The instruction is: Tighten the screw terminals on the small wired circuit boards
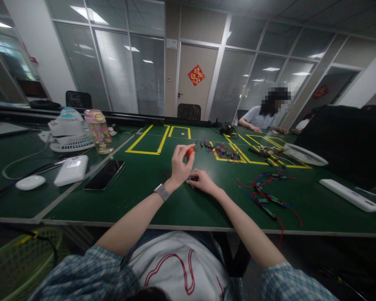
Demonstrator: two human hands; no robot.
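In the head view, a dark green table (pixel 138 209) stretches across the room, its top marked with yellow tape rectangles (pixel 142 152). Behind it stand glass partitions (pixel 115 71) with blinds and a pale door (pixel 188 54) bearing a red diamond-shaped sign (pixel 196 75). A co-worker (pixel 260 119) in a light shirt sits across at the far right.

Over on the left I see a clear patterned bottle (pixel 99 136) with a pink lid, upright beside a white fan (pixel 70 129); I can't make out what it holds. Below the table edge sits a green basket (pixel 6 267), with a dark cable (pixel 52 244) crossing its rim; its contents are too dim to tell.

At the middle of the table, the left hand (pixel 181 164) pinches a small orange object (pixel 189 153) between thumb and fingers. Just beside it, the right hand (pixel 203 182) has its fingers closed on a small wired piece (pixel 193 178), partly hidden. Wired circuit boards lie beyond the hands (pixel 227 152) and to their right.
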